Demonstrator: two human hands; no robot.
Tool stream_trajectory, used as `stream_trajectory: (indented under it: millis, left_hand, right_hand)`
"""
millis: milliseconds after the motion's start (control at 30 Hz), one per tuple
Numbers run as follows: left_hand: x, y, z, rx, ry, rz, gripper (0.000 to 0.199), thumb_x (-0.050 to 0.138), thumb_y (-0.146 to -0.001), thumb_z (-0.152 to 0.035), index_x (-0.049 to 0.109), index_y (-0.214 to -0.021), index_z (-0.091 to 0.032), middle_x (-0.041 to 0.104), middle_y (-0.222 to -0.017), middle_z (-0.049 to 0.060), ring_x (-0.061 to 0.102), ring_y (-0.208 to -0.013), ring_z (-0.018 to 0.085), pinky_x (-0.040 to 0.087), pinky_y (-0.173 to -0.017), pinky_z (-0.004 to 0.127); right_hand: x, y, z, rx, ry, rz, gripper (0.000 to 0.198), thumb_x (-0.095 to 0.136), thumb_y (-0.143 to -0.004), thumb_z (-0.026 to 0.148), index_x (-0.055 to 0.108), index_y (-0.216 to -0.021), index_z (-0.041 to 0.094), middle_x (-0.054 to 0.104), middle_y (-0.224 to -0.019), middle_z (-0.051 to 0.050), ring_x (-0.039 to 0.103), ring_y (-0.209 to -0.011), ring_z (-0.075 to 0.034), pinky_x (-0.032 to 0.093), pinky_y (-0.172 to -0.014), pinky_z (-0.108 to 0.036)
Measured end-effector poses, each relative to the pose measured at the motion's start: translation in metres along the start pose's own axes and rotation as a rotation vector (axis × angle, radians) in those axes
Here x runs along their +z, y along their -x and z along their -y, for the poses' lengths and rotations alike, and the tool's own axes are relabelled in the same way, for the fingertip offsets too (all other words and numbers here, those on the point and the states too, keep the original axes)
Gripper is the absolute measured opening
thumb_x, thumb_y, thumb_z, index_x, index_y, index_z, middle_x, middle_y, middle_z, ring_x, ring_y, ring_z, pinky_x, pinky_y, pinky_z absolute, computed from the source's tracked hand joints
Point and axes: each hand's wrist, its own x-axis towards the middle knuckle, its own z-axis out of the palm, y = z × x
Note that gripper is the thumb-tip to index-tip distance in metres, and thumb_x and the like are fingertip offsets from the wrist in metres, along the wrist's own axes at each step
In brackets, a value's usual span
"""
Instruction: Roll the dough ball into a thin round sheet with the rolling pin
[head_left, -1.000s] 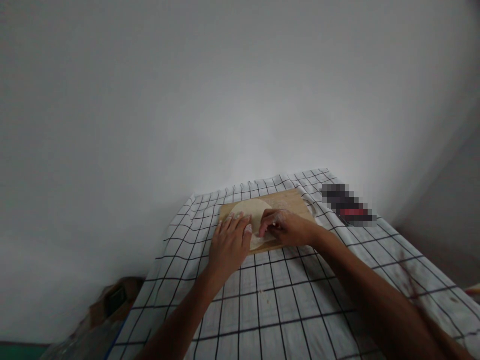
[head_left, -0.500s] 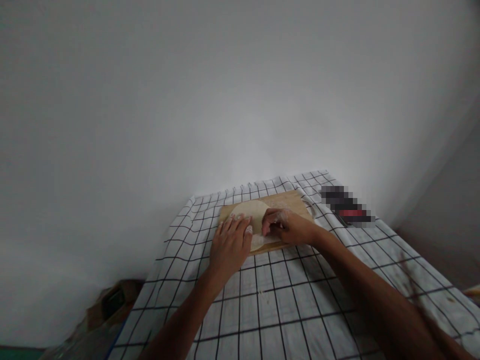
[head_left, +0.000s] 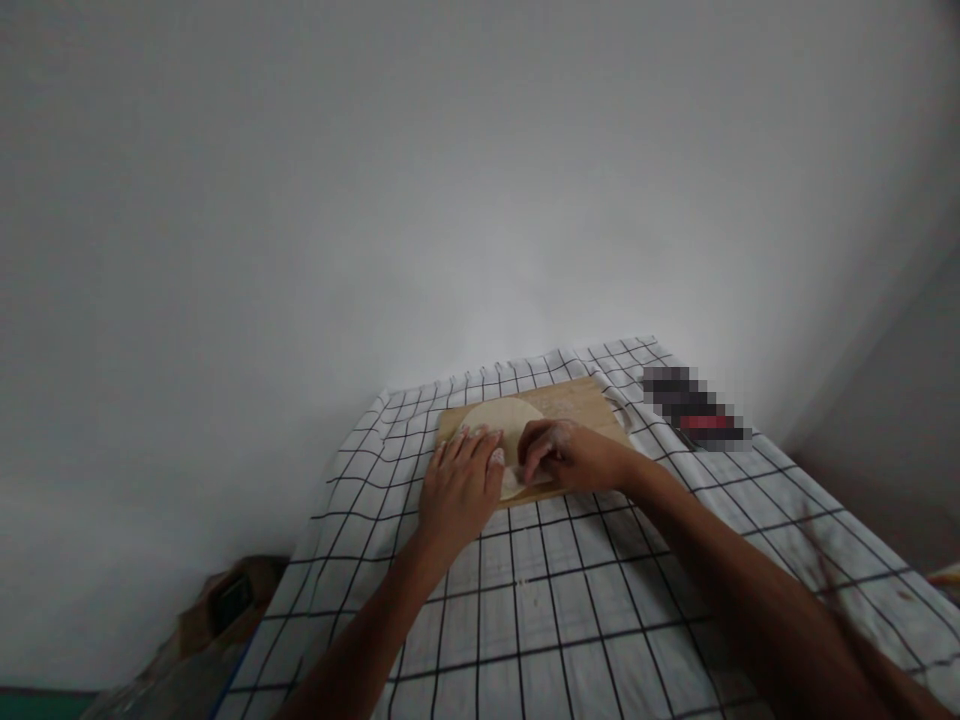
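A flat round sheet of dough (head_left: 510,412) lies on a wooden board (head_left: 592,408). My left hand (head_left: 459,485) rests palm down over the dough's near left part, fingers stretched and whitened with flour. At the dough's near right edge is my right hand (head_left: 566,455), its fingers curled and pinched together at the edge. Flour whitens this hand too. The fingertips partly hide the edge, and a pale flap of dough shows just below them.
The board sits on a white tablecloth (head_left: 517,620) with dark grid lines, against a pale wall (head_left: 480,200). A blurred-out dark and red item (head_left: 694,410) lies to the board's right. Beside the table, low on the left, is a cardboard box (head_left: 225,605).
My right hand has shifted slightly left, its curled fingers now a little further over the dough. My left hand stays in place on the dough.
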Motion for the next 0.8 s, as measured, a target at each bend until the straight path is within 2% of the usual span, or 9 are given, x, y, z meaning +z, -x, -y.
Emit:
stream_trajectory:
  millis: [133, 233, 467, 567, 667, 800]
  left_hand:
    - [0.002, 0.000, 0.001, 0.002, 0.003, -0.009, 0.040, 0.041, -0.101, -0.029, 0.061, -0.134, -0.021, 0.062, -0.142, 0.009, 0.052, -0.137, 0.030, 0.044, -0.112, 0.053]
    - [0.001, -0.001, 0.001, -0.001, 0.003, -0.012, 0.040, 0.041, -0.101, -0.029, 0.061, -0.135, -0.022, 0.060, -0.144, 0.008, 0.051, -0.138, 0.030, 0.045, -0.112, 0.053]
    - [0.002, -0.004, 0.002, -0.006, -0.008, 0.004, 0.042, 0.041, -0.100, -0.029, 0.059, -0.138, -0.024, 0.056, -0.148, 0.008, 0.047, -0.141, 0.030, 0.040, -0.115, 0.054]
    - [0.004, -0.009, 0.004, -0.022, -0.036, 0.029, 0.042, 0.040, -0.100, -0.028, 0.059, -0.138, -0.024, 0.055, -0.149, 0.007, 0.046, -0.142, 0.030, 0.036, -0.116, 0.056]
    - [0.007, -0.019, 0.006, -0.068, -0.050, 0.065, 0.042, 0.041, -0.100, -0.029, 0.058, -0.138, -0.025, 0.055, -0.150, 0.007, 0.045, -0.142, 0.030, 0.035, -0.116, 0.056]
    - [0.012, -0.034, 0.014, -0.087, -0.029, 0.111, 0.042, 0.040, -0.101, -0.032, 0.056, -0.139, -0.026, 0.054, -0.150, 0.005, 0.043, -0.143, 0.027, 0.033, -0.118, 0.050]
  right_hand:
    - [0.000, 0.003, -0.004, 0.076, 0.026, -0.117, 0.026, 0.052, -0.084, 0.002, 0.072, -0.092, 0.017, 0.068, -0.089, -0.003, 0.060, -0.080, -0.014, 0.047, -0.076, -0.026]
    - [0.000, 0.005, -0.007, 0.166, 0.128, -0.132, 0.020, 0.054, -0.090, 0.013, 0.068, -0.104, 0.016, 0.069, -0.087, -0.004, 0.059, -0.075, -0.014, 0.045, -0.072, -0.026]
    - [0.002, 0.006, -0.015, 0.237, 0.432, -0.184, 0.020, 0.052, -0.097, 0.023, 0.070, -0.103, 0.016, 0.068, -0.099, -0.007, 0.060, -0.086, -0.017, 0.044, -0.079, -0.028]
    - [0.001, 0.005, -0.019, 0.277, 0.531, -0.213, 0.022, 0.051, -0.099, 0.027, 0.070, -0.105, 0.017, 0.066, -0.104, -0.009, 0.059, -0.099, -0.020, 0.043, -0.090, -0.031]
    - [0.000, 0.005, -0.020, 0.345, 0.608, -0.194, 0.027, 0.046, -0.102, 0.031, 0.069, -0.108, 0.018, 0.065, -0.112, -0.011, 0.055, -0.109, -0.022, 0.042, -0.098, -0.035]
    - [0.000, 0.007, -0.017, 0.418, 0.669, -0.153, 0.031, 0.042, -0.104, 0.035, 0.069, -0.110, 0.021, 0.063, -0.120, -0.012, 0.053, -0.115, -0.025, 0.042, -0.099, -0.039]
